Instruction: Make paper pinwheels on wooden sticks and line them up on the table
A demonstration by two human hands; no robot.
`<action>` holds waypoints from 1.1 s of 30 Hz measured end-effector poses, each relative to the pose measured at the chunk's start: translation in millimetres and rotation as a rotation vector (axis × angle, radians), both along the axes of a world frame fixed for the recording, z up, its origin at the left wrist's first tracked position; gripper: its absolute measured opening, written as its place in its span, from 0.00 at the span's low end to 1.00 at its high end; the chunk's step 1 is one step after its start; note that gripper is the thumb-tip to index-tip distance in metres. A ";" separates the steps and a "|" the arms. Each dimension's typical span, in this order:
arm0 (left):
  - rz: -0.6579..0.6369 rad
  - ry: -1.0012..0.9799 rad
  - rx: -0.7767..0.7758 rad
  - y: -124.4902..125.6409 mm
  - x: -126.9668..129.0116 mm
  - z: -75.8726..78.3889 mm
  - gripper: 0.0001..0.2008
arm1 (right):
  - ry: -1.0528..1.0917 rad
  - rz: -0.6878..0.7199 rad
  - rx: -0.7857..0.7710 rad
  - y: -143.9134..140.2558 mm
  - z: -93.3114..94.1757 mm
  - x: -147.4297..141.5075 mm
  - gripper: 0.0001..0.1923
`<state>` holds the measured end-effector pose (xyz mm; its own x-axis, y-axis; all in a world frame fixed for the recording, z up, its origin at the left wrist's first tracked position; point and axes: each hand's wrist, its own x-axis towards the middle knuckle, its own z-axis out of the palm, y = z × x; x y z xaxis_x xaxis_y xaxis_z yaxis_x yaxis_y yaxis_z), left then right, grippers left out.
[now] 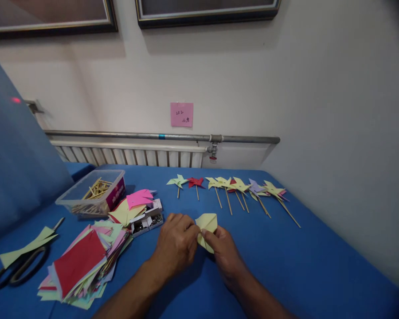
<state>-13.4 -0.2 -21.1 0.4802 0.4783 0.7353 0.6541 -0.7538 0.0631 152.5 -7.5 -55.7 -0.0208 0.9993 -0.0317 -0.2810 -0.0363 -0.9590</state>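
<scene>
Two bare hands meet over the blue desk [286, 274], working on one piece of pale yellow paper [208, 223] that is partly folded and held just above the cloth, near the middle. The left hand [177, 237] has its fingers curled and grips the paper at its left edge; its fingertips are partly hidden. The right hand [224, 250] pinches the paper from the other side, thumb lying across its face.

Beyond them, a row of paper pinwheels on sticks lies along the far part of the desk: a pale green pinwheel [177, 180] at the left end, a red pinwheel [196, 182] beside it, then several mostly yellow ones, with a lilac pinwheel [255, 188] among those further right.

Near the left hand, an open small box [147, 221] holds little dark metallic pieces. Just beside it sit bright pink cut paper [139, 199] and a loose stack of coloured sheets [81, 261], red uppermost. A clear plastic tub [117, 191] of sticks stands behind. At far left, a pale green strip [28, 246] lies across black-handled scissors [25, 260].
</scene>
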 end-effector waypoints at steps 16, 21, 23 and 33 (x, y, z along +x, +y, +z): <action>0.018 0.170 0.108 3.7 -4.6 2.3 0.10 | 0.127 0.056 -0.055 -0.9 9.0 0.2 0.23; 0.001 0.093 0.012 2.3 -6.1 2.6 0.10 | 0.074 0.042 -0.046 0.9 10.5 1.6 0.20; 0.010 0.002 -0.059 1.8 -6.1 2.4 0.11 | 0.063 0.042 -0.047 1.3 11.1 2.2 0.23; 0.054 -0.773 -1.225 5.6 2.3 18.5 0.20 | -0.084 0.004 0.018 2.7 5.2 7.4 0.25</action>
